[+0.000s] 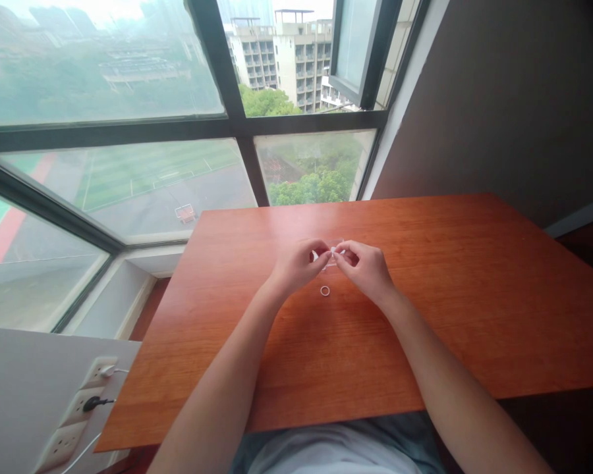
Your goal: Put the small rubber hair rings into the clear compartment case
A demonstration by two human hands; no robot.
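Over the middle of the table, my left hand [302, 262] and my right hand [363, 261] meet at the fingertips. Thumb and forefinger of each hand are pinched together on a small whitish piece [333, 251], too small to tell its kind. Beneath and behind the fingers is a clear, see-through item [330, 265], perhaps a small case, mostly hidden by my hands. A thin white ring [325, 291] lies flat on the wood just in front of it, touched by neither hand.
The reddish-brown wooden table [474, 296] reaches far to the right. Large windows [168, 178] stand behind and to the left, with one pane [356, 46] swung out. Wall sockets [82, 405] with plugs and cords are low at the left, beside the table's edge.
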